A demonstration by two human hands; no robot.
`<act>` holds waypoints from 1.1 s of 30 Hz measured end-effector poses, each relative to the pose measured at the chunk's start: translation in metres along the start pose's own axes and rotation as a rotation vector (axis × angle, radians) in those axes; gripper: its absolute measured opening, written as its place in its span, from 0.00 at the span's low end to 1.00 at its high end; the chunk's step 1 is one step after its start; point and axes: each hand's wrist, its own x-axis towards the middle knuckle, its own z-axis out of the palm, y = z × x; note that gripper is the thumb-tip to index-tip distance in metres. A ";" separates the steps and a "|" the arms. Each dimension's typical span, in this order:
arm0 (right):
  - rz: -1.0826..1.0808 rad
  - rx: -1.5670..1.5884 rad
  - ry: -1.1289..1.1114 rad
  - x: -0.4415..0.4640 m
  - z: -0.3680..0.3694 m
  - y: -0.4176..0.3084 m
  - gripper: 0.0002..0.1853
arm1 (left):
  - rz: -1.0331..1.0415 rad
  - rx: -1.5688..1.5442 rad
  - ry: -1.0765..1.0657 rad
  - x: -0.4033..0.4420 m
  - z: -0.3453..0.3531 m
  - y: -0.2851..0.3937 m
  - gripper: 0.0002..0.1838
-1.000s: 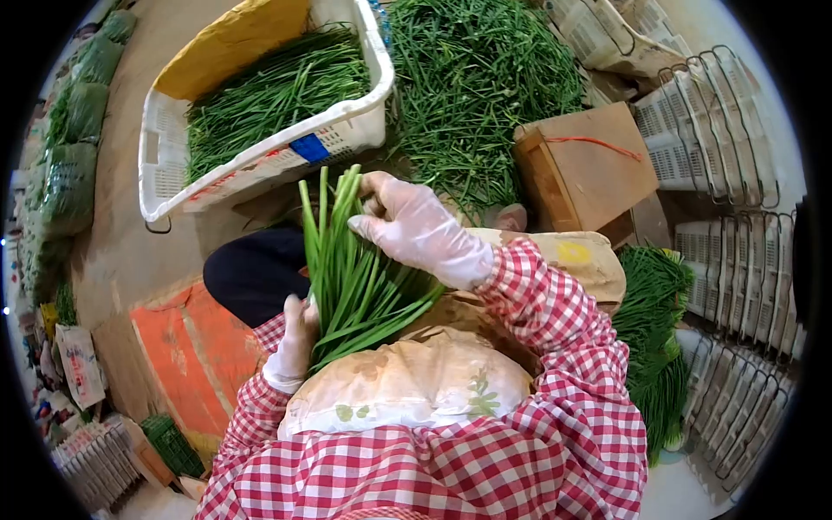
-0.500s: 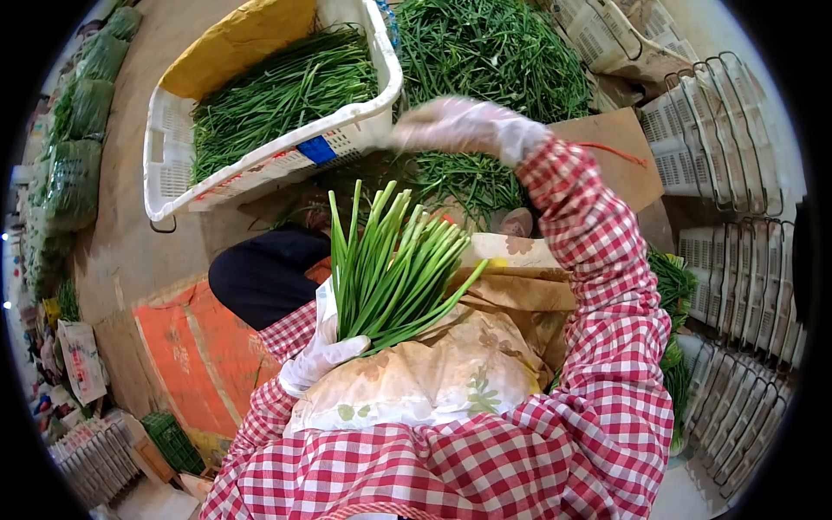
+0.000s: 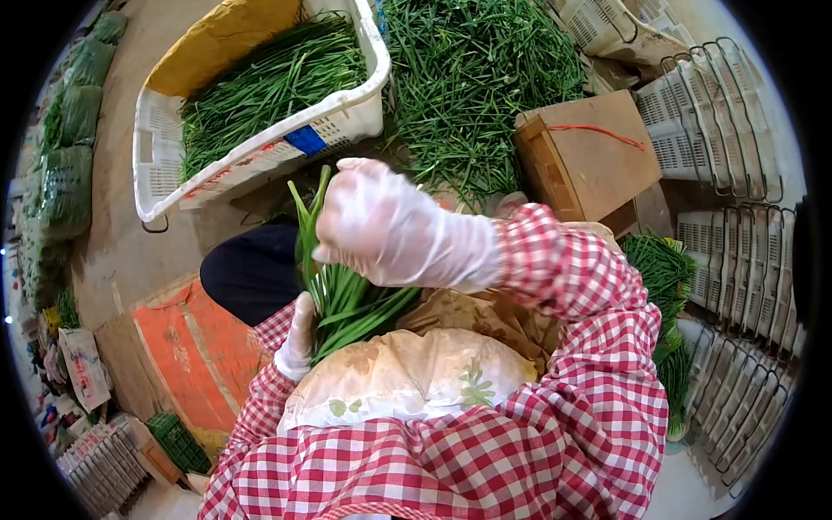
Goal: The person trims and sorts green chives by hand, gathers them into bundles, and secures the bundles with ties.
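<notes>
A bunch of green chives stands tilted up in my lap, over a stained, leaf-patterned apron. My left hand, in a thin whitish glove, is wrapped round its lower part from the left side. My right hand, gloved too, is closed at the upper part of the bunch and covers most of the stalk ends. Two pale stalk ends stick up left of its fingers. The right fingertips are partly hidden, but they appear curled round the stalks.
Ahead on the left stands a white plastic crate of chives. A large heap of loose chives lies ahead, beside a wooden box with a red cord. White crates line the right side, near more chives. Bagged greens stand far left.
My right hand has come back from beside the crate and heap to the top of the bunch, and has closed there. My left hand keeps its hold on the chives.
</notes>
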 end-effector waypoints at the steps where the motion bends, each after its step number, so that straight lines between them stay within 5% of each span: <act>1: 0.165 0.387 -0.036 0.001 -0.024 0.005 0.18 | -0.002 -0.023 0.018 0.001 -0.008 -0.002 0.42; 3: 0.420 0.871 0.214 -0.003 -0.057 0.021 0.17 | 0.005 -0.054 0.047 0.002 -0.015 -0.003 0.47; 5: 0.324 0.770 0.544 -0.023 -0.074 0.067 0.19 | 0.032 -0.096 0.002 0.002 -0.041 -0.012 0.49; 6: 0.456 0.826 0.533 -0.036 -0.088 0.083 0.21 | 0.055 -0.139 -0.040 0.002 -0.049 -0.015 0.50; 7: 0.658 0.560 0.474 -0.043 -0.086 0.095 0.20 | 0.081 -0.085 0.024 0.000 -0.038 -0.011 0.52; 8: 0.828 0.668 0.448 -0.050 -0.066 0.122 0.24 | 0.088 -0.086 0.027 0.000 -0.035 -0.013 0.52; 9: 1.136 0.769 0.187 -0.054 -0.054 0.135 0.43 | 0.115 -0.102 -0.011 0.000 -0.035 -0.013 0.52; 11: 1.106 0.951 0.044 -0.066 -0.018 0.129 0.58 | 0.149 -0.133 -0.078 0.005 -0.031 -0.012 0.52; 14: 0.980 1.037 -0.324 -0.048 0.023 0.071 0.60 | 0.148 -0.404 -0.213 0.011 -0.026 -0.017 0.51; 16: 0.920 1.025 -0.276 -0.049 0.025 0.071 0.52 | 0.168 -0.361 -0.264 0.012 -0.040 -0.017 0.50; 18: 1.046 1.176 0.176 -0.047 -0.007 0.082 0.30 | 0.140 -0.309 -0.249 0.004 -0.039 -0.017 0.50; 19: 0.997 1.077 0.333 -0.056 -0.009 0.095 0.22 | 0.014 -0.256 -0.034 -0.010 -0.059 -0.028 0.52; 20: 0.940 0.884 0.292 -0.062 -0.010 0.107 0.29 | 0.024 -0.256 -0.034 -0.015 -0.056 -0.026 0.52; 23: 0.856 0.986 -0.098 -0.049 -0.035 0.117 0.22 | -0.036 0.128 0.048 -0.024 -0.051 -0.013 0.55; 26: 0.570 0.868 -0.686 -0.022 -0.033 0.117 0.29 | -0.025 0.299 0.088 -0.029 0.008 0.016 0.54; 28: 0.510 1.049 -0.857 -0.012 -0.020 0.112 0.34 | -0.046 0.304 0.019 -0.029 0.011 0.018 0.53; 33: 0.708 1.271 -0.977 -0.002 -0.022 0.074 0.22 | -0.033 0.279 0.050 -0.028 0.017 0.015 0.52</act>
